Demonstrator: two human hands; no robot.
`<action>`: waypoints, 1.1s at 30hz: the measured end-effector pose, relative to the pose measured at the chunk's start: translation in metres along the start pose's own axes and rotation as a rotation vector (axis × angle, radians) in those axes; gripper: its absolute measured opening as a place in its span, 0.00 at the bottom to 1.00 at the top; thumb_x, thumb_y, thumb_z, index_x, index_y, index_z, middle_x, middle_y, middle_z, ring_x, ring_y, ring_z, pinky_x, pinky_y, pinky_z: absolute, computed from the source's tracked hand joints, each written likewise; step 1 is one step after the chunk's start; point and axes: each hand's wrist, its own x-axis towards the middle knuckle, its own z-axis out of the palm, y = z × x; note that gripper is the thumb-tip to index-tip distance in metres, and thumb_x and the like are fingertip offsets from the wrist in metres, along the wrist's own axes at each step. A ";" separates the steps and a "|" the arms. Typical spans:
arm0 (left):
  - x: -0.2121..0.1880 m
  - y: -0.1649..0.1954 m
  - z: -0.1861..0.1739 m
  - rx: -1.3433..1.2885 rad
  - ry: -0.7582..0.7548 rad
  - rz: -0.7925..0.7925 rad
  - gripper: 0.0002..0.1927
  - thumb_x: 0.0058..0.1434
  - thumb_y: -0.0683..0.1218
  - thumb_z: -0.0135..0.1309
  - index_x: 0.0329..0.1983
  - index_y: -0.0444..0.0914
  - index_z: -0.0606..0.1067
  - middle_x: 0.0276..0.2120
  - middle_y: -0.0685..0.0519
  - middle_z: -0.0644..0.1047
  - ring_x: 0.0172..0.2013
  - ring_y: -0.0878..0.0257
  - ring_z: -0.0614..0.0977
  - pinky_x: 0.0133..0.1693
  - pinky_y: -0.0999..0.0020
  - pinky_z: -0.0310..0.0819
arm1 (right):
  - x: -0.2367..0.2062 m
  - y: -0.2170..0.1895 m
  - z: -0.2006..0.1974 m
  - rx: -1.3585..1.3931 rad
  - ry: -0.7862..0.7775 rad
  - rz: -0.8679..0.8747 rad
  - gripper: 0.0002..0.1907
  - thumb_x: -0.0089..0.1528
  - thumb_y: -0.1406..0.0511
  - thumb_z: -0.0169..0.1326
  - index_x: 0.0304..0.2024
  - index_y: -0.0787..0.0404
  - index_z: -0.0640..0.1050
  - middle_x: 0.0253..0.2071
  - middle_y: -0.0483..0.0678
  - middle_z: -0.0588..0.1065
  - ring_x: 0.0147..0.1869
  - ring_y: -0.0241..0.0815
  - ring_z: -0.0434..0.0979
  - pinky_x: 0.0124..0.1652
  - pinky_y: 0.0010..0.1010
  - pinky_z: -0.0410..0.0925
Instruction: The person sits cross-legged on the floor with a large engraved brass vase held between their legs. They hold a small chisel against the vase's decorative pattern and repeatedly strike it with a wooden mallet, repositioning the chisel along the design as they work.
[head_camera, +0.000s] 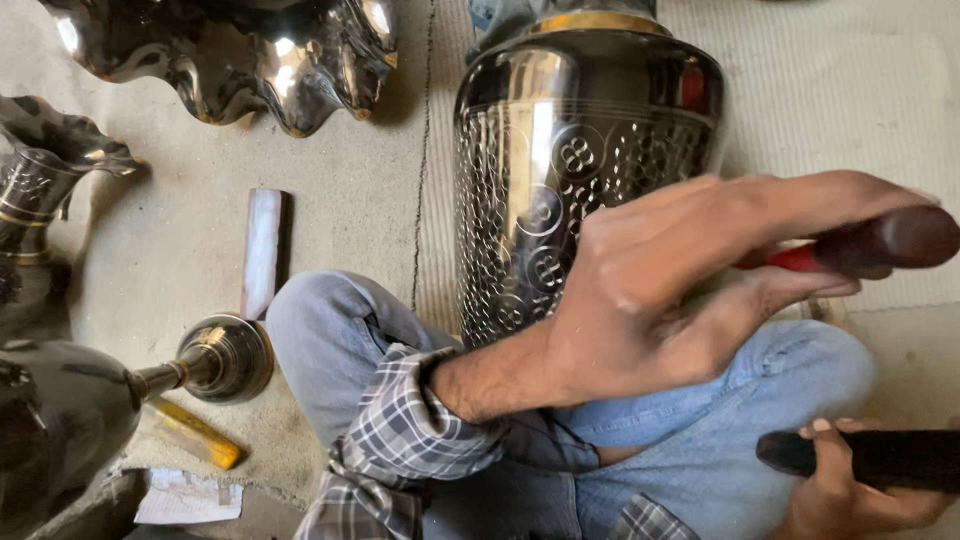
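Nearest the camera, the person's right hand (850, 490) is gripping a dark wooden handle (880, 458) low at the right edge, fingers curled shut around it; its far end is running out of the picture. Just above, the left hand (690, 290) is reaching across the jeans-clad knees (760, 390) with its plaid sleeve (420, 430) pushed back, fingers closed loosely about a dark, red-banded tool handle (870, 245), somewhat blurred. Right behind that hand, a large engraved metal vase (560, 160) is lying between the legs on a pale ribbed mat (850, 90), its brass band toward the far side. Off to the left, a goblet-shaped metal vessel (90, 400) is lying on the concrete floor (340, 190), with a yellow stick (195, 432) beside it, a flat pale bar (262, 250) farther on, and a wavy-rimmed metal bowl (240, 55) beyond.
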 end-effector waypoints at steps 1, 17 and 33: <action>-0.008 -0.002 0.001 0.054 -0.063 -0.030 0.19 0.72 0.42 0.55 0.64 0.44 0.69 0.50 0.52 0.81 0.43 0.64 0.88 0.44 0.71 0.88 | 0.001 0.002 -0.001 0.020 0.003 -0.020 0.35 0.62 0.78 0.58 0.69 0.82 0.58 0.38 0.55 0.73 0.34 0.42 0.73 0.41 0.32 0.74; -0.114 -0.008 -0.086 0.202 -0.145 -0.456 0.28 0.66 0.44 0.62 0.69 0.45 0.69 0.57 0.54 0.81 0.43 0.68 0.89 0.42 0.73 0.89 | -0.017 -0.037 -0.004 0.211 -0.278 0.146 0.24 0.67 0.78 0.58 0.64 0.75 0.65 0.33 0.54 0.76 0.32 0.40 0.79 0.41 0.32 0.76; -0.104 -0.038 -0.087 0.386 -0.447 -0.178 0.24 0.67 0.47 0.59 0.66 0.53 0.72 0.54 0.61 0.83 0.36 0.69 0.87 0.35 0.69 0.84 | 0.008 -0.082 -0.039 -0.249 -0.521 -0.031 0.12 0.72 0.76 0.61 0.38 0.71 0.70 0.34 0.57 0.76 0.37 0.42 0.81 0.45 0.31 0.78</action>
